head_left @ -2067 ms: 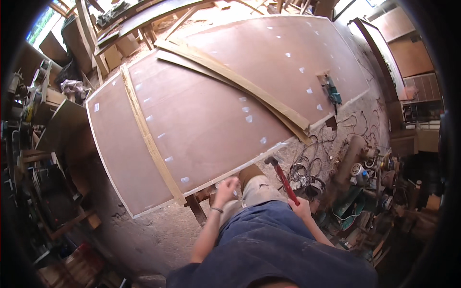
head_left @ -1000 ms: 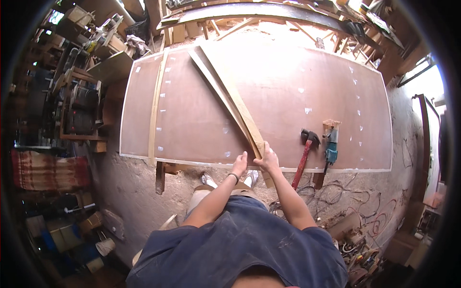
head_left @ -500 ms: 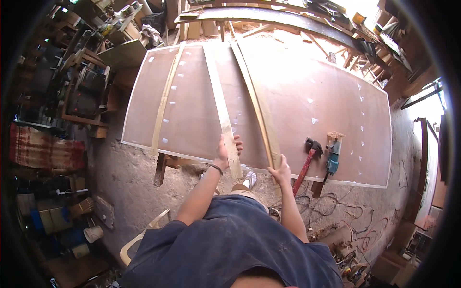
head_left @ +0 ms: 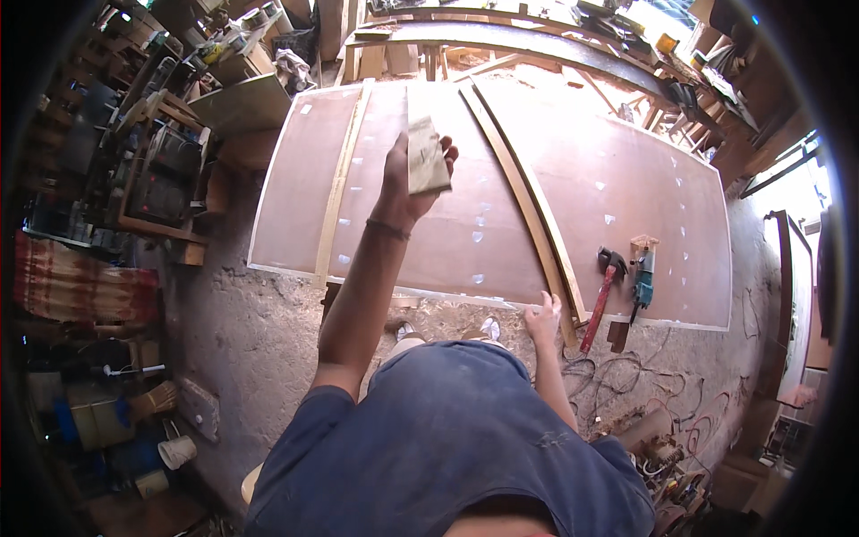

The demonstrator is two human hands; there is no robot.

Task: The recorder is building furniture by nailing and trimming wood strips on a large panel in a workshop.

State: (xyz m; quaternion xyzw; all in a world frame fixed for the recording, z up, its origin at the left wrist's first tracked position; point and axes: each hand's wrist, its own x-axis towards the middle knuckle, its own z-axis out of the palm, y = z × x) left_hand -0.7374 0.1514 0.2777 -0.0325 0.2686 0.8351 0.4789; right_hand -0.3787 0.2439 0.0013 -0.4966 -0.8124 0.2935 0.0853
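Note:
In my raised left hand (head_left: 403, 183) is a pale wooden strip (head_left: 429, 166), with the thumb side and fingers wrapped round it. Its near end is lifted towards me, while the far part runs off over the pinkish panel (head_left: 429, 242). My right hand (head_left: 543, 319) hangs at the panel's near edge with loosely bent fingers apart and nothing in them. Just right of it lie two long wooden strips (head_left: 528, 201), close together across the panel. Further left another narrow strip (head_left: 344, 183) crosses the panel.
A red-handled hammer (head_left: 606, 295) and a teal power tool (head_left: 642, 286) lie on the panel's right part. Cables (head_left: 617, 380) tangle on the floor below. Behind stands a long bench (head_left: 519, 45); cluttered shelves and a framed wooden piece (head_left: 165, 170) fill the left.
My left hand has lifted the near end of its strip and moved up and away from me. My right hand has let go of the right-hand strips.

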